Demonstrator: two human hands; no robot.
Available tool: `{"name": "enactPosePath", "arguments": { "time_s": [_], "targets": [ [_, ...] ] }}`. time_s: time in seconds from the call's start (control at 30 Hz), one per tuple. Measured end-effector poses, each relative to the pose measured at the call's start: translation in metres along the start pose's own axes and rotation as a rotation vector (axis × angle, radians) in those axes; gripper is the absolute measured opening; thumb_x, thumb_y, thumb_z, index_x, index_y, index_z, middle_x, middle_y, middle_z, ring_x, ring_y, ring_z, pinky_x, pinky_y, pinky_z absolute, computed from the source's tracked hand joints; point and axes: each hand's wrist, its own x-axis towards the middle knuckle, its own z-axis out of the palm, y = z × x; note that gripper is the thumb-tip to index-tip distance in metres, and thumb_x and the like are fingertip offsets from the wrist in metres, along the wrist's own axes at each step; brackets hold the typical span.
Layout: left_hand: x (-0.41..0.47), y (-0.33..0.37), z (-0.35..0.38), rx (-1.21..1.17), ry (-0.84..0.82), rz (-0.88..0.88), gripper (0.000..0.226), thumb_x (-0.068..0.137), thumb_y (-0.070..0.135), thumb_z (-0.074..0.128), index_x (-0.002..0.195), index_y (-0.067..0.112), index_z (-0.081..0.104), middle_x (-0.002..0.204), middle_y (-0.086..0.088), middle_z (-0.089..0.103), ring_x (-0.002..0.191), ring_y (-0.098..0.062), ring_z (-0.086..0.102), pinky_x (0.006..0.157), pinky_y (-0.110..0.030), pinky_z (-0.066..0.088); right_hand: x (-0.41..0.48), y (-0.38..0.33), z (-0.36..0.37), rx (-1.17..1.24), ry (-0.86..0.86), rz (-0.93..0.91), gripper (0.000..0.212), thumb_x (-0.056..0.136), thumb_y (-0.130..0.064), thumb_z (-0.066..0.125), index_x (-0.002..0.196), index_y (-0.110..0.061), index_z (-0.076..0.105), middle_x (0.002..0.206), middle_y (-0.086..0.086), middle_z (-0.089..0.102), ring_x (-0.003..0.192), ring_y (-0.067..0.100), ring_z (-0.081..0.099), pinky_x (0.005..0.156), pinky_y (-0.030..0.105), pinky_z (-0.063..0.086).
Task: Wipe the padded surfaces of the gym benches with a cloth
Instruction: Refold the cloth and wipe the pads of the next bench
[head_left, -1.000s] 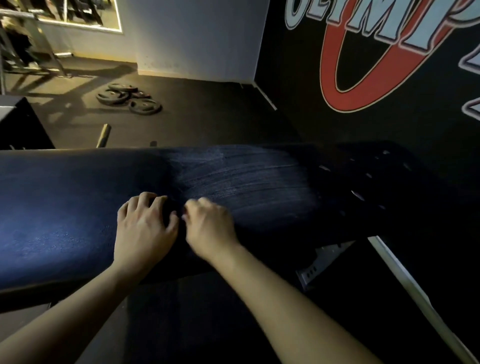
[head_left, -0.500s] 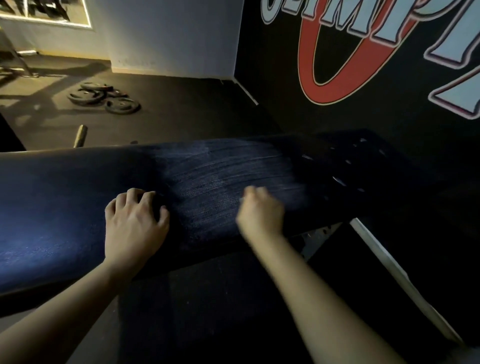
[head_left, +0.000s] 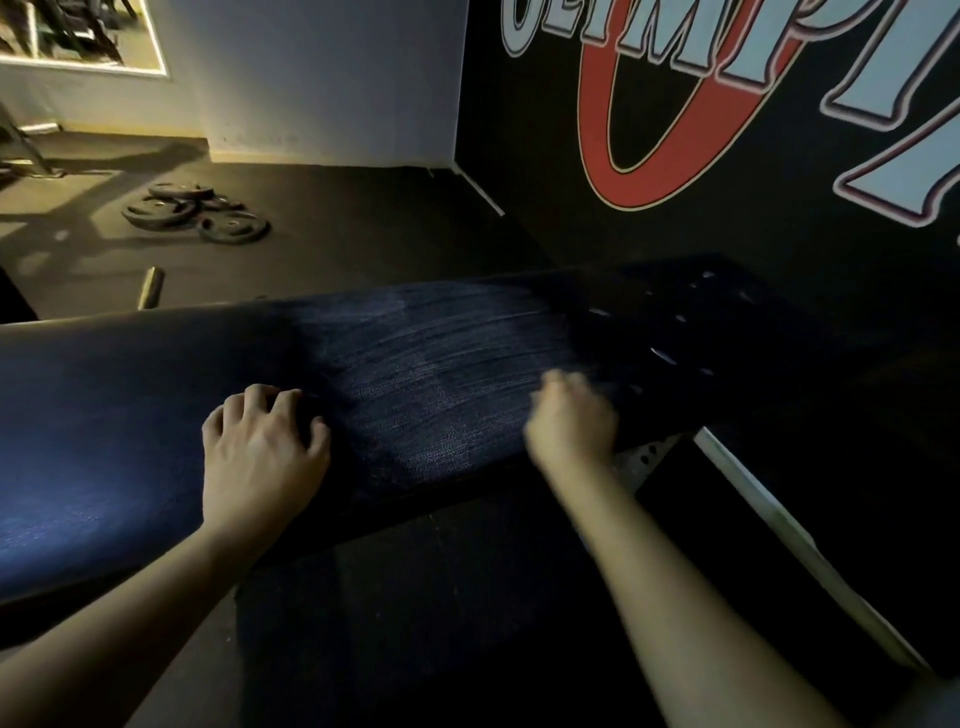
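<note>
A dark blue padded bench top (head_left: 130, 415) carries pale streaks across its middle; the left hand (head_left: 260, 457) rests near its front edge, fingers bent; the blurred right hand (head_left: 569, 421) touches the streaks' right end; black round weight plates (head_left: 197, 213) lie beyond.

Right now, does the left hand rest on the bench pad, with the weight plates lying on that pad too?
Partly: the head view shows the weight plates on the floor beyond the bench pad; the left hand does rest on it.
</note>
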Motion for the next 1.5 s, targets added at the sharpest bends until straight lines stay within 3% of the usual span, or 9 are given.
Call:
{"name": "enactPosePath", "arguments": {
  "time_s": [0.13, 0.33, 0.53, 0.63, 0.83, 1.0, 1.2, 1.37, 1.5],
  "targets": [
    [-0.001, -0.002, -0.002, -0.011, -0.012, 0.009, 0.042, 0.102, 0.046, 0.045, 0.132, 0.019, 0.060, 0.131, -0.008, 0.053, 0.127, -0.030, 0.046, 0.115, -0.053, 0.030, -0.066, -0.063, 0.005, 0.225, -0.242, -0.554, 0.017, 0.099, -0.031, 0.059, 0.107, -0.017, 0.064, 0.099, 0.006, 0.064, 0.087, 0.028, 0.064, 0.067, 0.030, 0.037],
    [-0.002, 0.002, -0.005, -0.024, -0.009, 0.005, 0.057, 0.095, 0.054, 0.031, 0.130, 0.021, 0.062, 0.129, -0.006, 0.055, 0.126, -0.028, 0.046, 0.116, -0.051, 0.029, 0.033, 0.037, -0.014, -0.041, -0.080, 0.040, 0.024, 0.103, -0.033, 0.052, 0.114, -0.013, 0.062, 0.116, 0.012, 0.065, 0.104, 0.035, 0.064, 0.075, 0.037, 0.043],
    [-0.001, 0.002, -0.005, -0.025, -0.012, 0.006, 0.057, 0.095, 0.054, 0.032, 0.130, 0.020, 0.062, 0.130, -0.007, 0.055, 0.127, -0.029, 0.047, 0.117, -0.052, 0.029, 0.019, -0.010, -0.015, 0.385, -0.462, -0.362, 0.013, 0.099, -0.025, 0.062, 0.101, -0.014, 0.069, 0.093, 0.002, 0.071, 0.087, 0.020, 0.066, 0.072, 0.032, 0.047],
    [-0.001, 0.003, -0.005, -0.023, -0.006, -0.011, 0.060, 0.094, 0.054, 0.033, 0.132, 0.018, 0.062, 0.132, -0.008, 0.056, 0.128, -0.030, 0.047, 0.116, -0.051, 0.028, 0.025, -0.012, -0.027, 0.579, -0.529, -0.342, 0.018, 0.102, -0.026, 0.059, 0.108, -0.015, 0.072, 0.093, 0.000, 0.073, 0.086, 0.014, 0.069, 0.079, 0.033, 0.054],
    [0.002, 0.002, -0.004, -0.017, -0.002, -0.026, 0.060, 0.093, 0.055, 0.034, 0.131, 0.019, 0.063, 0.132, -0.008, 0.057, 0.127, -0.030, 0.048, 0.116, -0.052, 0.029, 0.033, -0.008, -0.048, -0.215, -0.212, -0.469, 0.044, 0.106, -0.048, 0.039, 0.102, -0.014, 0.065, 0.100, 0.006, 0.067, 0.094, 0.028, 0.065, 0.074, 0.038, 0.047],
    [0.001, 0.001, -0.001, -0.020, 0.015, -0.017, 0.056, 0.094, 0.055, 0.035, 0.130, 0.022, 0.064, 0.130, -0.006, 0.058, 0.126, -0.028, 0.048, 0.115, -0.051, 0.030, 0.040, -0.019, -0.061, -0.402, -0.138, -0.477, 0.046, 0.103, -0.059, 0.041, 0.080, -0.020, 0.051, 0.080, 0.002, 0.061, 0.083, 0.024, 0.066, 0.063, 0.033, 0.040],
    [0.001, 0.000, 0.000, -0.031, 0.025, -0.021, 0.042, 0.100, 0.044, 0.055, 0.132, 0.020, 0.063, 0.132, -0.005, 0.058, 0.128, -0.027, 0.048, 0.117, -0.049, 0.029, 0.044, -0.039, -0.060, 0.381, -0.461, -0.425, 0.058, 0.096, -0.051, 0.063, 0.057, -0.011, 0.047, 0.056, 0.001, 0.052, 0.054, 0.015, 0.051, 0.059, 0.034, 0.040],
    [0.001, 0.001, 0.001, -0.034, 0.042, -0.042, 0.039, 0.098, 0.044, 0.056, 0.129, 0.022, 0.064, 0.130, -0.003, 0.058, 0.127, -0.025, 0.048, 0.115, -0.048, 0.030, 0.045, -0.042, -0.056, 1.196, -0.824, -0.203, 0.037, 0.092, -0.025, 0.072, 0.095, 0.012, 0.071, 0.093, 0.026, 0.073, 0.081, 0.029, 0.068, 0.078, 0.037, 0.054],
    [0.003, 0.000, 0.001, -0.032, 0.053, -0.037, 0.040, 0.099, 0.044, 0.055, 0.130, 0.021, 0.064, 0.131, -0.003, 0.058, 0.127, -0.026, 0.048, 0.115, -0.048, 0.031, 0.058, -0.017, -0.036, 0.601, -0.633, -0.206, 0.031, 0.088, -0.035, 0.078, 0.068, -0.013, 0.068, 0.065, -0.002, 0.065, 0.062, 0.013, 0.061, 0.059, 0.033, 0.049]
  ]
}}
